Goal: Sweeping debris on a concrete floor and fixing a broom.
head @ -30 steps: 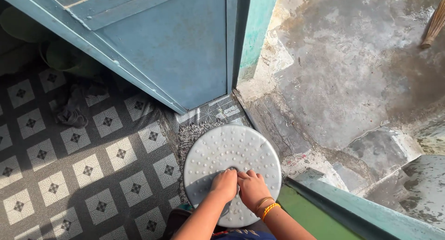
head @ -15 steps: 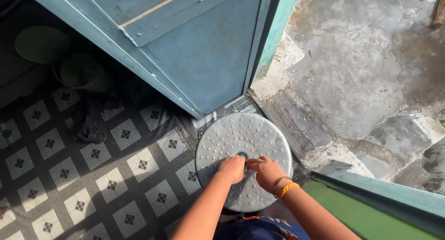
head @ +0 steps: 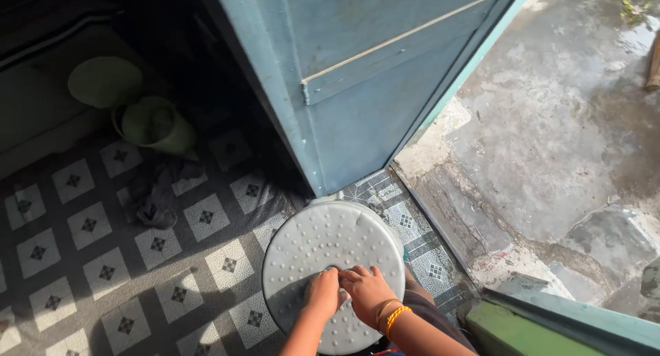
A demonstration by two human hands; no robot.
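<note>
A round grey plastic lid [head: 323, 246] with raised dots is held low over the patterned tile floor [head: 82, 246], just inside a doorway. My left hand [head: 323, 292] grips the lid's centre, where a small green knob peeks out between the fingers. My right hand [head: 366, 293], with orange and gold bangles on the wrist, presses on the lid right beside the left. What lies under the lid is hidden.
A blue metal door [head: 357, 74] stands open just beyond the lid. Wet concrete ground [head: 550, 143] lies outside to the right, past a green threshold [head: 522, 328]. A green bucket [head: 152, 124], a green lid [head: 104, 81] and a grey rag [head: 157, 198] sit at left.
The view has swung left and the lid, still held by both hands, has shifted left and slightly back from the threshold. The door now fills the upper middle.
</note>
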